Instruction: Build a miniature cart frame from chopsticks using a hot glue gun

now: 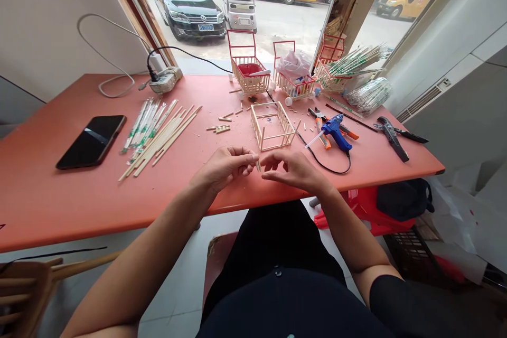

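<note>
Between thumb and fingers, my left hand (233,165) pinches short wooden stick pieces (259,166) just above the front of the table. My right hand (291,170) is beside them, thumb and fingers apart, with nothing seen in its grasp. Right behind both hands stands a small frame (273,125) of glued wooden sticks, with open sides. Short cut sticks (221,129) lie left of that frame. To its right are a blue glue gun (335,132) and orange-handled pliers (322,129), the pliers partly hidden by the gun.
Long sticks (166,140), wrapped chopsticks (144,121) and a black phone (92,141) lie on the left. Small stick carts with red rims (250,76) line the back. A power strip (166,80) and cords sit back left; black-handled cutters (392,137) lie far right.
</note>
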`<state>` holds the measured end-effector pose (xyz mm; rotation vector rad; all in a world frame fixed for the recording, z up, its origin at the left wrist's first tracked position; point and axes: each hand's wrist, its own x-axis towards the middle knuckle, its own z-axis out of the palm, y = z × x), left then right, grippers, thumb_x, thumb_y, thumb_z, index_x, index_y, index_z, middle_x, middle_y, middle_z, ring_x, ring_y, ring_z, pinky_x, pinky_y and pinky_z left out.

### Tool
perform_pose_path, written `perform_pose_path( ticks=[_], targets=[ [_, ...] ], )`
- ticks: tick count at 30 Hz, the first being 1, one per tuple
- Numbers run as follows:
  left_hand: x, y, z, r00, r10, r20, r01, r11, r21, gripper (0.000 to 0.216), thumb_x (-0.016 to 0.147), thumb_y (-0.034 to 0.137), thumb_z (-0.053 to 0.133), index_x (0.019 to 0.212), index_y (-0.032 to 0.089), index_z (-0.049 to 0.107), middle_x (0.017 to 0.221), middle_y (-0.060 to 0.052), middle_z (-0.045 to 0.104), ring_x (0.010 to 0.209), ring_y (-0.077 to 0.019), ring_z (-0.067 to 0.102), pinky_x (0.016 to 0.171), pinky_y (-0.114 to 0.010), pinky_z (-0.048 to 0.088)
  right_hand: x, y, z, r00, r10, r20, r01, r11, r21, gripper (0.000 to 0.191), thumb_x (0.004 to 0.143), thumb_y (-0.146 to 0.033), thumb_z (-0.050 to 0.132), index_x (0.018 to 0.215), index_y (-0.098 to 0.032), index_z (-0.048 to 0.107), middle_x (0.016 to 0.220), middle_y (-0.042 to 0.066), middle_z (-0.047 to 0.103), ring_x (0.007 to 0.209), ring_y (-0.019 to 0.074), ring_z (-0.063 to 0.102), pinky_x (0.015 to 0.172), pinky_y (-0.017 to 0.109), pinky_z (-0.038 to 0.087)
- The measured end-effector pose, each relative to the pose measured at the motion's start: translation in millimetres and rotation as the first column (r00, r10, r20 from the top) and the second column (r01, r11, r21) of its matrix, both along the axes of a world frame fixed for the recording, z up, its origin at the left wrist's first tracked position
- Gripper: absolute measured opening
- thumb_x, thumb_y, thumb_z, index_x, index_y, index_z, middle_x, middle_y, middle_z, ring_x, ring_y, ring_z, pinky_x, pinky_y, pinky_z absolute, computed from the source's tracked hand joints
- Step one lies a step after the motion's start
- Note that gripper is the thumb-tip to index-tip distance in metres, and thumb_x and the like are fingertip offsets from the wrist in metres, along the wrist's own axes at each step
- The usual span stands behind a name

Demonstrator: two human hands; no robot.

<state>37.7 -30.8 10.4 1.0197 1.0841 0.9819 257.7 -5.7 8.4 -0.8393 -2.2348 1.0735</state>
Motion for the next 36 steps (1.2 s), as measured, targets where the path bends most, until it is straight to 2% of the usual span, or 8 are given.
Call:
perform_pose_path(
  ticks=[3, 6, 14, 18, 21, 25, 32, 36],
  targets=[
    [2, 1, -2.5, 1.000, -0.009, 0.015, 0.010, 1.000, -0.009, 0.041, 0.054, 0.045, 0.100, 0.062, 0.018, 0.070, 0.062, -0.003, 0.066, 0.052, -0.0094, 0.051, 0.054, -0.027, 0.041, 2, -8, -1.0, 0.996, -0.065, 0.055, 0.054, 0.981, 0.186, 0.017, 0.094, -0.029, 0.088, 0.104, -0.020, 0.077, 0.100, 0.005, 0.082, 0.090, 0.0186, 0.073, 0.087, 0.030, 0.053],
    [4, 1, -2.4, 1.000, -0.008, 0.020, 0.009, 1.000, -0.028, 0.045, 0.050, 0.047, 0.102, 0.062, 0.019, 0.070, 0.061, -0.002, 0.065, 0.051, -0.0097, 0.052, 0.053, -0.026, 0.041, 0, -13, -4.1, 0.985, -0.136, 0.107, 0.097, 0.944, 0.316, 0.013, 0.099, -0.029, 0.084, 0.099, -0.020, 0.075, 0.097, 0.005, 0.082, 0.088, 0.0197, 0.072, 0.086, 0.031, 0.050],
    [4, 0, -4.8, 1.000, -0.006, 0.027, 0.006, 1.000, -0.008, 0.046, 0.052, 0.048, 0.103, 0.065, 0.018, 0.072, 0.064, -0.003, 0.069, 0.056, -0.0102, 0.055, 0.057, -0.026, 0.046, -3, -15, -11.9, 0.975, -0.177, 0.135, 0.104, 0.899, 0.426, 0.018, 0.107, -0.034, 0.074, 0.096, -0.019, 0.075, 0.098, 0.007, 0.083, 0.095, 0.0230, 0.074, 0.089, 0.032, 0.048],
    [6, -3, -5.4, 0.999, 0.018, 0.030, -0.018, 1.000, 0.015, 0.042, 0.054, 0.045, 0.102, 0.064, 0.017, 0.073, 0.062, -0.003, 0.067, 0.059, -0.0112, 0.057, 0.061, -0.027, 0.048, -3, -16, -15.3, 0.972, -0.194, 0.131, 0.125, 0.903, 0.410, 0.018, 0.106, -0.034, 0.075, 0.094, -0.020, 0.076, 0.097, 0.007, 0.084, 0.095, 0.0231, 0.073, 0.090, 0.033, 0.048],
    [8, -8, -2.3, 0.998, 0.059, -0.022, -0.057, 0.996, 0.066, 0.037, 0.060, 0.044, 0.098, 0.065, 0.017, 0.072, 0.063, -0.003, 0.068, 0.062, -0.0133, 0.060, 0.065, -0.029, 0.050, -2, -15, -16.3, 0.983, -0.173, 0.064, 0.146, 0.942, 0.303, 0.014, 0.103, -0.034, 0.079, 0.097, -0.021, 0.078, 0.095, 0.005, 0.083, 0.091, 0.0207, 0.074, 0.087, 0.032, 0.051],
    [9, -15, 0.3, 0.982, 0.143, -0.124, -0.113, 0.969, 0.219, 0.032, 0.070, 0.044, 0.092, 0.070, 0.018, 0.074, 0.072, -0.004, 0.073, 0.069, -0.0159, 0.064, 0.070, -0.031, 0.053, -2, -12, -15.6, 0.986, -0.160, -0.046, 0.166, 0.970, 0.176, 0.008, 0.101, -0.030, 0.080, 0.101, -0.021, 0.081, 0.098, 0.003, 0.083, 0.089, 0.0177, 0.074, 0.085, 0.030, 0.053],
    [14, -18, -11.0, 0.943, 0.240, -0.232, -0.112, 0.883, 0.456, 0.027, 0.078, 0.045, 0.088, 0.075, 0.020, 0.078, 0.088, -0.006, 0.077, 0.083, -0.0195, 0.069, 0.073, -0.030, 0.055, -9, -7, -24.9, 0.977, -0.205, -0.058, 0.212, 0.960, 0.181, 0.007, 0.100, -0.025, 0.081, 0.095, -0.020, 0.081, 0.094, 0.003, 0.078, 0.084, 0.0158, 0.067, 0.081, 0.029, 0.050],
    [14, -20, -20.3, 0.929, 0.226, -0.292, -0.079, 0.895, 0.439, 0.026, 0.082, 0.044, 0.083, 0.079, 0.019, 0.080, 0.085, -0.005, 0.076, 0.079, -0.0185, 0.068, 0.073, -0.029, 0.053, -13, -5, -34.3, 0.973, -0.228, -0.023, 0.229, 0.959, 0.169, 0.013, 0.098, -0.020, 0.081, 0.086, -0.019, 0.078, 0.086, 0.002, 0.074, 0.079, 0.0152, 0.064, 0.076, 0.028, 0.045]
  ],
)
